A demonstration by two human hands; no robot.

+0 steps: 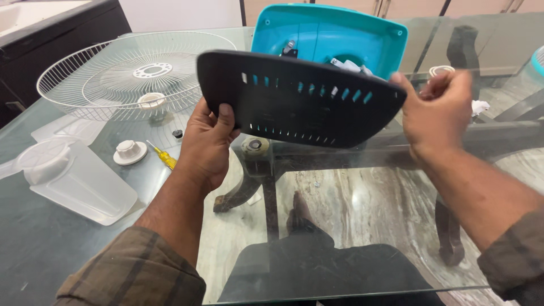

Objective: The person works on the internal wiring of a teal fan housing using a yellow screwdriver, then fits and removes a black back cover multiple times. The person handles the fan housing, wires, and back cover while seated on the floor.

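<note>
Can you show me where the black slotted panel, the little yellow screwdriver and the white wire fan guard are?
black slotted panel (300,113): head view, middle of its face.
yellow screwdriver (166,159): head view, its handle.
white wire fan guard (102,79): head view, its wire mesh.

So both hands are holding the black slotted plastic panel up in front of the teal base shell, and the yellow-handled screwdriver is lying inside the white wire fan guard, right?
Not quite. The head view shows the yellow-handled screwdriver lying on the glass table, outside the white wire fan guard, beside a white round cap. The rest holds: the left hand and right hand hold the black slotted plastic panel before the teal base shell.
</note>
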